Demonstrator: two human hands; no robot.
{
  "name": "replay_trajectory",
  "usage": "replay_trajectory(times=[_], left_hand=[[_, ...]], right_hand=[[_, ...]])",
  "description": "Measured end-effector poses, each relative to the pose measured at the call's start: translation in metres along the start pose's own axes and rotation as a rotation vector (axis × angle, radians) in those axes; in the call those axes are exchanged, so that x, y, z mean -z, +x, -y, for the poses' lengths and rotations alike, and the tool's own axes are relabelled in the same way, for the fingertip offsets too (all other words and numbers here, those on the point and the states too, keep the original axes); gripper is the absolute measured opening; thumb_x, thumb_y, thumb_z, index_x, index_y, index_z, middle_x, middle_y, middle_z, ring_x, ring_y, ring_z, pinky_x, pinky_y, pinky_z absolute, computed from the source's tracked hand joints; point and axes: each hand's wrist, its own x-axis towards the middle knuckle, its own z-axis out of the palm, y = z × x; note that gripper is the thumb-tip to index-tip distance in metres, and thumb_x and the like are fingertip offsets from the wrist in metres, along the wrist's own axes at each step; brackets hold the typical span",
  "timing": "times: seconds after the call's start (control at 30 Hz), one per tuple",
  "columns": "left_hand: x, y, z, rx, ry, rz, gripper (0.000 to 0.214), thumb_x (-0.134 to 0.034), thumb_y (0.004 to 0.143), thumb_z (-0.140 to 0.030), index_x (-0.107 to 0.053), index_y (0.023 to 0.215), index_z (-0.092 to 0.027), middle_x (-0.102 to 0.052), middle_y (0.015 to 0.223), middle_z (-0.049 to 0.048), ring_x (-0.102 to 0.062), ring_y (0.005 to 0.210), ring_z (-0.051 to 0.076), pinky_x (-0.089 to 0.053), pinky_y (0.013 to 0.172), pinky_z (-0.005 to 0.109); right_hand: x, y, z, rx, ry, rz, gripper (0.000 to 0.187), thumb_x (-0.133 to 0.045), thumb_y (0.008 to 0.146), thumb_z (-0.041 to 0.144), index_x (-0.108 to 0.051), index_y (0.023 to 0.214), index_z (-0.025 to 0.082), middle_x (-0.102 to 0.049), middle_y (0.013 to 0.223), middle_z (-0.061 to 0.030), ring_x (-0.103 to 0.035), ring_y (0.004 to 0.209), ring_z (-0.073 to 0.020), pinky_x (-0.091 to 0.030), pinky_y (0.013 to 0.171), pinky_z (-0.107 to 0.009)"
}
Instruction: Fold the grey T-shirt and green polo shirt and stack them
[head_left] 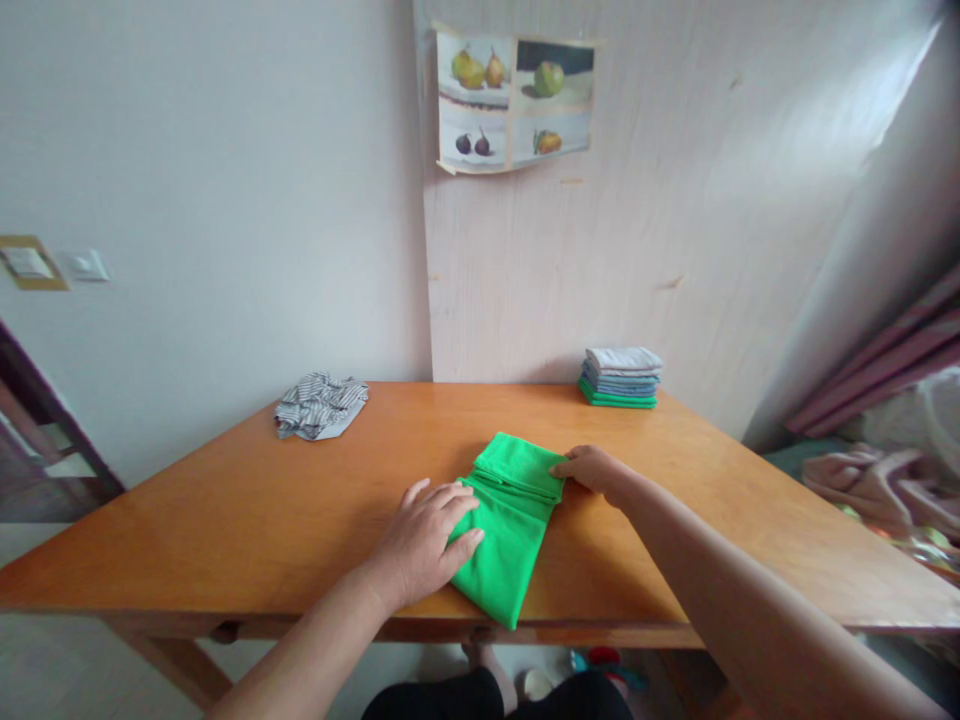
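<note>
A bright green cloth (504,545) lies partly folded at the front middle of the table, its far end doubled over into a flap. My left hand (431,535) rests on the cloth's left edge, palm down with the fingers apart. At the flap's right corner, my right hand (592,470) pinches the green fabric between thumb and fingers. The near corner of the cloth reaches the table's front edge. Whether the cloth is a garment cannot be made out.
The wooden table (247,520) stands against the wall. A crumpled striped cloth (321,402) lies at its back left. A neat stack of folded cloths (621,378), white, blue and green, sits at the back right. Above hangs a fruit picture sheet (515,105).
</note>
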Motion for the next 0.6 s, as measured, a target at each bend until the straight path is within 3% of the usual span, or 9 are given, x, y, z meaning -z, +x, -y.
replay_trajectory(times=[0.13, 0.37, 0.47, 0.6], left_hand=[[0.000, 0.000, -0.002, 0.012, -0.002, -0.001, 0.037, -0.048, 0.095, -0.046, -0.061, 0.124, -0.028, -0.060, 0.138, 0.0055, -0.051, 0.130, 0.026, -0.024, 0.115, 0.054], [-0.002, 0.000, -0.002, 0.016, -0.023, -0.004, 0.040, -0.049, 0.094, -0.047, -0.060, 0.127, -0.028, -0.059, 0.138, 0.0070, -0.049, 0.130, 0.027, -0.025, 0.115, 0.052], [-0.003, 0.000, -0.002, 0.018, -0.024, -0.008, 0.040, -0.049, 0.094, -0.048, -0.060, 0.127, -0.028, -0.059, 0.137, 0.0066, -0.049, 0.130, 0.027, -0.026, 0.114, 0.051], [-0.003, 0.000, -0.005, 0.047, -0.028, -0.007, 0.041, -0.049, 0.094, -0.049, -0.059, 0.128, -0.028, -0.061, 0.133, 0.0067, -0.052, 0.126, 0.028, -0.030, 0.111, 0.051]], right_hand=[[-0.001, 0.001, 0.001, 0.035, 0.016, 0.003, 0.027, -0.077, 0.063, 0.037, -0.064, 0.075, 0.016, -0.061, 0.062, 0.0013, -0.051, 0.057, -0.0127, -0.033, 0.050, -0.023], [-0.004, -0.002, 0.013, 0.142, 0.019, -0.075, 0.014, -0.066, 0.070, 0.027, -0.056, 0.077, 0.019, -0.059, 0.065, 0.0014, -0.054, 0.062, -0.0139, -0.036, 0.054, -0.023], [-0.006, -0.016, 0.028, 0.296, -0.097, -0.216, 0.017, -0.066, 0.070, 0.028, -0.052, 0.077, 0.021, -0.055, 0.065, 0.0024, -0.052, 0.064, -0.0146, -0.035, 0.056, -0.024], [-0.014, -0.061, 0.049, 0.610, -0.239, -0.324, 0.015, -0.059, 0.078, 0.029, -0.050, 0.088, 0.023, -0.058, 0.072, 0.0011, -0.055, 0.067, -0.0171, -0.040, 0.062, -0.027]])
